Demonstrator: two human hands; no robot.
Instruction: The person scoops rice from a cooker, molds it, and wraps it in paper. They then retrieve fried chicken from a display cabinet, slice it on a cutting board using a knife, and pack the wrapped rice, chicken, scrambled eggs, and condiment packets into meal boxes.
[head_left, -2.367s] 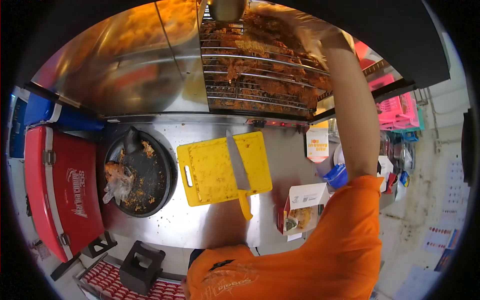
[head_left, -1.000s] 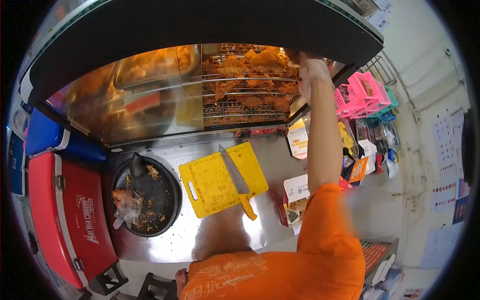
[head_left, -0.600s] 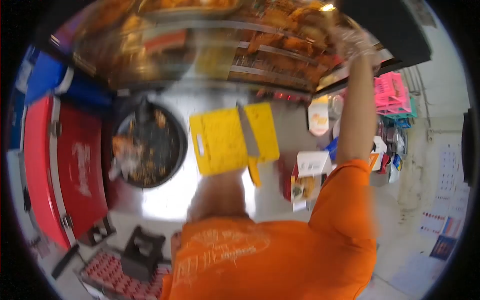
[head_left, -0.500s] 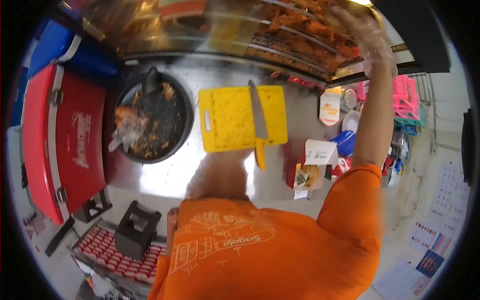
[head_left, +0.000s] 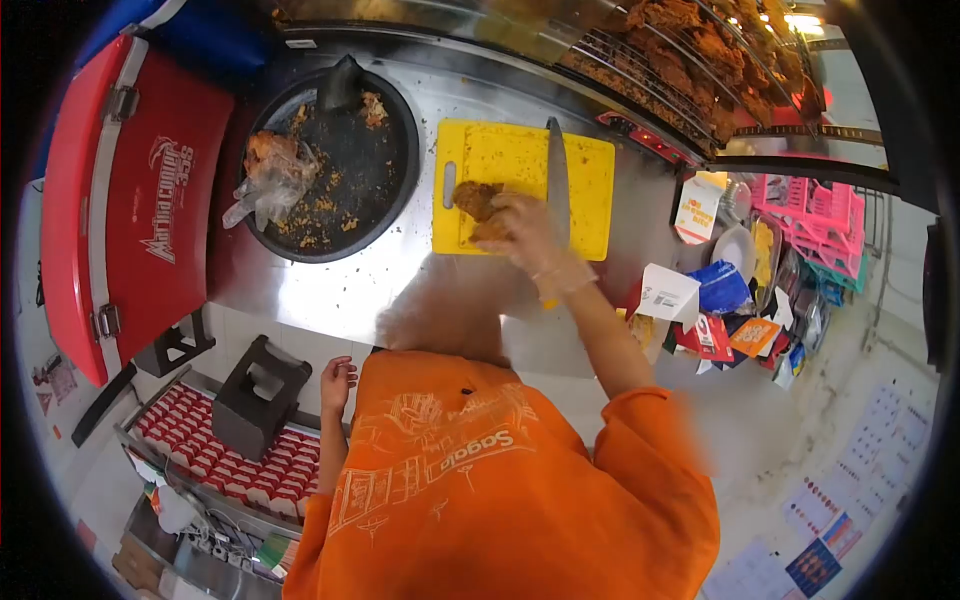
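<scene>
In a clear plastic glove, my right hand (head_left: 528, 235) is closed on a piece of fried chicken (head_left: 478, 198) over the yellow cutting board (head_left: 458, 145). A long knife (head_left: 557, 180) lies across the right part of the board, just beyond my fingers. Its yellow handle is mostly hidden under my wrist. Crumbs dot the board. My left hand (head_left: 340, 382) hangs by my side below the counter edge, fingers loosely apart, holding nothing.
Left of the board stands a round black pan (head_left: 400, 165) with crumbs, a crumpled plastic glove (head_left: 275, 190) and a dark scoop-like object (head_left: 342, 85). A red cooler box (head_left: 165, 170) borders the counter's left. Fried chicken fills the display racks (head_left: 680, 60) behind. Boxes and packets (head_left: 720, 288) crowd the right.
My right hand has come down from the display racks to the cutting board, with a piece of fried chicken in it. My left hand shows more fully beside my shirt.
</scene>
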